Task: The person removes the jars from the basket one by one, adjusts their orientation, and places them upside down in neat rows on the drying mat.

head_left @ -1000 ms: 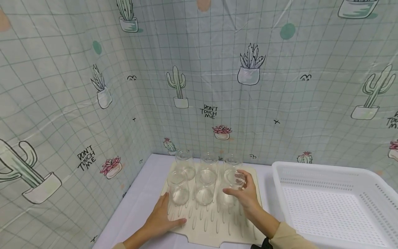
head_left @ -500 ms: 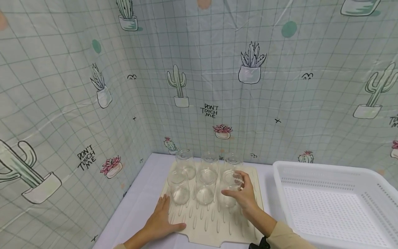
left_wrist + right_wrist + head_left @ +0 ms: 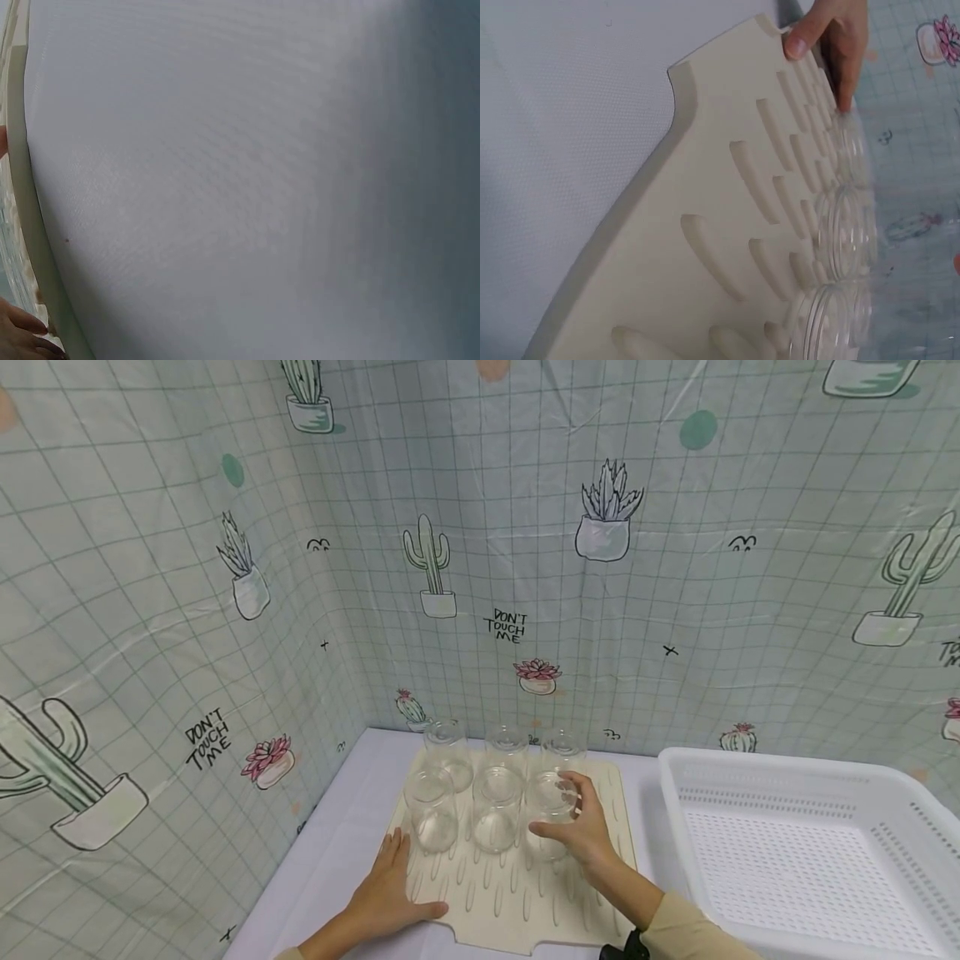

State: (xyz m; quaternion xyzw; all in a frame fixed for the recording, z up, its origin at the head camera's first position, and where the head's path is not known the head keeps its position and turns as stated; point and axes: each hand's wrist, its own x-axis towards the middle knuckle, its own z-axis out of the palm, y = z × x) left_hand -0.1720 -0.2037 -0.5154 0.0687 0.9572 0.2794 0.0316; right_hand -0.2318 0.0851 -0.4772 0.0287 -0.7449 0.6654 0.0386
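Note:
In the head view, clear drinking glasses stand in two rows on a beige drying mat point(image 3: 498, 927) with oval grooves. My right hand point(image 3: 588, 831) holds the front right glass point(image 3: 549, 797) near its top, thumb on the near side and fingers around the far side. Beside it are the front middle glass point(image 3: 495, 814) and the front left glass point(image 3: 432, 814). Spread along the mat's left edge, my left hand point(image 3: 386, 893) has its thumb on the mat. The right wrist view shows that left hand point(image 3: 836, 41) at the far edge and the glasses' bottoms point(image 3: 840, 232) on the mat.
A white perforated plastic basket point(image 3: 686, 827) stands to the right of the mat. Behind the front row are several more glasses point(image 3: 446, 752). A white cloth point(image 3: 330, 835) covers the table, and a cactus-print curtain point(image 3: 480, 552) hangs close at the back and left.
The right hand and its glass have shifted slightly left, nearer the front middle glass. The left hand stays at the mat's left edge, and the view has tilted marginally.

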